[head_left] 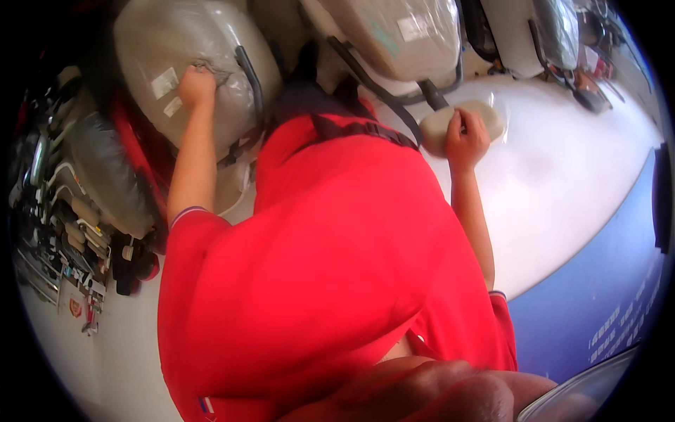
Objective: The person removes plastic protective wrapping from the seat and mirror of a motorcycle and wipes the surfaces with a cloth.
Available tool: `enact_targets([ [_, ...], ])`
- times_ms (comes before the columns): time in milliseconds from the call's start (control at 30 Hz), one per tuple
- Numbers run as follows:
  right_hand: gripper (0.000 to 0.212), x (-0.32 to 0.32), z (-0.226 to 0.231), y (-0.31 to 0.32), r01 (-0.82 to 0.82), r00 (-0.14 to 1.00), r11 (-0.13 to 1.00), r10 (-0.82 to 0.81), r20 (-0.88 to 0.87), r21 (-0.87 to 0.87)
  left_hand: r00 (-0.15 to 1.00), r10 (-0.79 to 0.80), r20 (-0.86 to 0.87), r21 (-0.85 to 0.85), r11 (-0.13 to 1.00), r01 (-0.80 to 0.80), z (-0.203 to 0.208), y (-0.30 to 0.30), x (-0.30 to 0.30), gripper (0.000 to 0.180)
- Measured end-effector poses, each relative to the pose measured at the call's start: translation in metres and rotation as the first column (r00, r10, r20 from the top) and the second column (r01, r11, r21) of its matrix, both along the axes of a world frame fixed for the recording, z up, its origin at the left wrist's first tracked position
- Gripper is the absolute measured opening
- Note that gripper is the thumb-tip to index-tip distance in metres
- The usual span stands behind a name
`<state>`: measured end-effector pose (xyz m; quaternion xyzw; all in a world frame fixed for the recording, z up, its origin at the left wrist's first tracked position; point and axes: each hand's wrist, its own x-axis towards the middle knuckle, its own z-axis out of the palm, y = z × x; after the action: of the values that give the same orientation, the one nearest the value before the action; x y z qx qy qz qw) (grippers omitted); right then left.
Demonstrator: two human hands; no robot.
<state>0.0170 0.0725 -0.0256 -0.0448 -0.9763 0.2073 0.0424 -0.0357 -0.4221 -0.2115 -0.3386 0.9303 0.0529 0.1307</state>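
Observation:
My left hand [196, 87] is closed in a fist on the bunched clear plastic wrap [223, 72] over a large beige padded seat [162, 46]. The wrap creases around my fingers. Over on the right, the fingers of my right hand [467, 138] are curled on a rounded beige pad [437, 131] that looks like a headrest. Loose clear film sticks out past its far side. A dark bracket [430, 93] runs from this pad toward a second plastic-wrapped beige seat [401, 39]. How far my right fingers reach around the pad is partly hidden.
Black curved bars [251, 81] flank the seats. Another wrapped seat [510, 32] stands at the far right. A dark grey wrapped cushion [105, 169] and crowded metal parts [67, 239] are at the left. A blue panel [562, 302] lies at the lower right, beside the pale floor [555, 176].

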Motion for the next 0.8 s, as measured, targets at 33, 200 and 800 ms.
enact_targets([
  [33,0.005,0.0,0.0,0.0,0.01,0.999,1.0,-0.012,0.042,0.029,0.998,-0.013,0.057,0.014,1.0,0.012,0.003,0.002,-0.01,0.034],
  [200,0.006,0.005,-0.004,0.004,-0.019,0.999,0.997,0.016,0.043,0.079,0.996,0.038,0.076,0.052,0.998,-0.042,0.0,-0.02,-0.05,0.029],
  [800,0.003,0.002,-0.007,-0.001,0.04,0.991,0.993,-0.053,-0.125,-0.109,0.966,-0.138,0.219,0.305,0.95,0.067,0.019,-0.002,-0.002,0.027],
])
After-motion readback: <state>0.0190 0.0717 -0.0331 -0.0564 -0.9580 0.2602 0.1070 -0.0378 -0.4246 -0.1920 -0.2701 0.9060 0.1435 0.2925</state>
